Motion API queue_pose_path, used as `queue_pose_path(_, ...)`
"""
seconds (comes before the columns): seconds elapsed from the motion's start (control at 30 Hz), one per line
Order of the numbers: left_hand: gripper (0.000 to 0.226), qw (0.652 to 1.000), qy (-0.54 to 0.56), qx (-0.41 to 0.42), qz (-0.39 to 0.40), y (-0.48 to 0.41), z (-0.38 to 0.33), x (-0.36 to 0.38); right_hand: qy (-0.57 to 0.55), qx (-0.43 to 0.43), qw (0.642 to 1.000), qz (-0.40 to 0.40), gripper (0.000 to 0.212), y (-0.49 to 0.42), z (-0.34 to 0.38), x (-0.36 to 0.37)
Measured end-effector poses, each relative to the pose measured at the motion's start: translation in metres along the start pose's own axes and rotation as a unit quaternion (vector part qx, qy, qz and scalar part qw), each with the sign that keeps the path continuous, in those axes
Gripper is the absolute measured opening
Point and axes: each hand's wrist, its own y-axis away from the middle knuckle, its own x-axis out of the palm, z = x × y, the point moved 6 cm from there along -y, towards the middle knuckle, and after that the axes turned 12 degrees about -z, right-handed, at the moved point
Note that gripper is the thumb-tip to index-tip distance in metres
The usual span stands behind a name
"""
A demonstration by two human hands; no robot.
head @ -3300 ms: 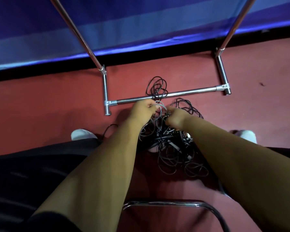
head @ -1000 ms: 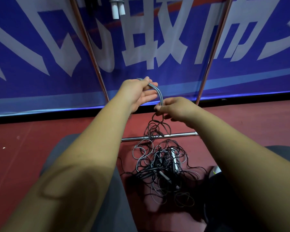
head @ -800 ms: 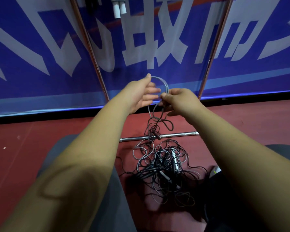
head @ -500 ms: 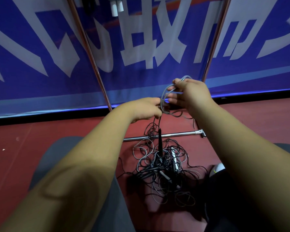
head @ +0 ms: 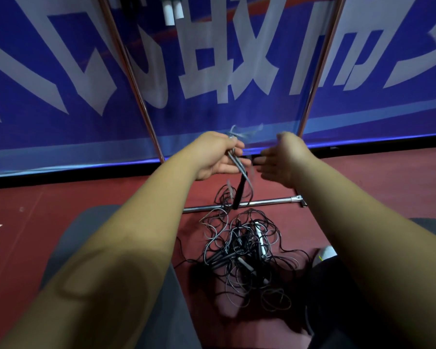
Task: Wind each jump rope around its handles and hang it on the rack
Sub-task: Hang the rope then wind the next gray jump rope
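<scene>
Only the left hand (head: 218, 157) grips the thin grey jump rope (head: 237, 163), the right hand (head: 280, 159) beside it with fingers straight and empty, so loops may drop into the tangled dark rope pile (head: 244, 250) at six o'clock.

Left hand (head: 217, 157) grips the jump rope (head: 235, 160), right hand (head: 280, 159) spread just beside.

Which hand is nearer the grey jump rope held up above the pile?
Left. The left hand grips the grey jump rope, its black handle dangling below; the right hand is open beside it, to its right, holding nothing.
</scene>
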Motion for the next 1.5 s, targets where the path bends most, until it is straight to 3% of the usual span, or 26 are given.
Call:
queue_pose_path(0.07,0.026,0.996,0.079,-0.016,-0.022,-0.002,-0.005,-0.005,0.080,-0.006,0.995,0.051,0.046,0.002,-0.012,0.010)
queue_pose_path(0.23,0.025,0.975,0.208,-0.031,-0.069,-0.010,-0.009,-0.020,0.236,-0.091,0.950,0.181,0.045,0.024,-0.021,0.035)
queue_pose_path(0.4,0.033,0.970,0.223,-0.023,-0.098,-0.015,-0.010,-0.035,0.198,-0.113,0.947,0.228,0.026,0.028,-0.019,0.043)
queue_pose_path(0.53,0.037,0.972,0.208,-0.020,-0.107,-0.013,-0.011,-0.041,0.186,-0.164,0.947,0.205,0.014,0.025,-0.016,0.045)
queue_pose_path(0.73,0.044,0.991,0.056,-0.020,-0.119,-0.006,-0.009,-0.040,0.181,-0.313,0.927,0.102,0.008,0.017,-0.003,0.036)
queue_pose_path(0.83,0.050,0.991,-0.060,-0.017,-0.122,-0.006,-0.006,-0.037,0.122,-0.307,0.941,0.070,0.009,0.014,0.000,0.032)
queue_pose_path(0.9,0.050,0.990,-0.081,-0.029,-0.116,-0.007,-0.003,-0.034,0.087,-0.273,0.956,0.060,0.011,0.011,0.001,0.029)
queue_pose_path(1.03,0.045,0.992,0.065,-0.072,-0.084,-0.013,-0.002,-0.028,0.154,-0.232,0.957,0.083,0.030,0.005,-0.007,0.032)
queue_pose_path(1.13,0.028,0.970,0.210,-0.114,-0.052,-0.012,-0.006,-0.025,0.215,-0.216,0.945,0.117,0.036,0.004,-0.023,0.041)
queue_pose_path(1.23,0.030,0.942,0.312,-0.112,-0.048,-0.009,-0.013,-0.026,0.198,-0.192,0.949,0.151,0.036,0.008,-0.032,0.046)
queue_pose_path(1.37,0.040,0.932,0.353,-0.077,-0.043,-0.015,-0.017,-0.029,0.185,-0.144,0.944,0.232,0.025,0.019,-0.041,0.057)
queue_pose_path(1.5,0.040,0.946,0.314,-0.044,-0.065,-0.023,-0.018,-0.039,0.212,-0.179,0.926,0.256,0.017,0.028,-0.036,0.060)
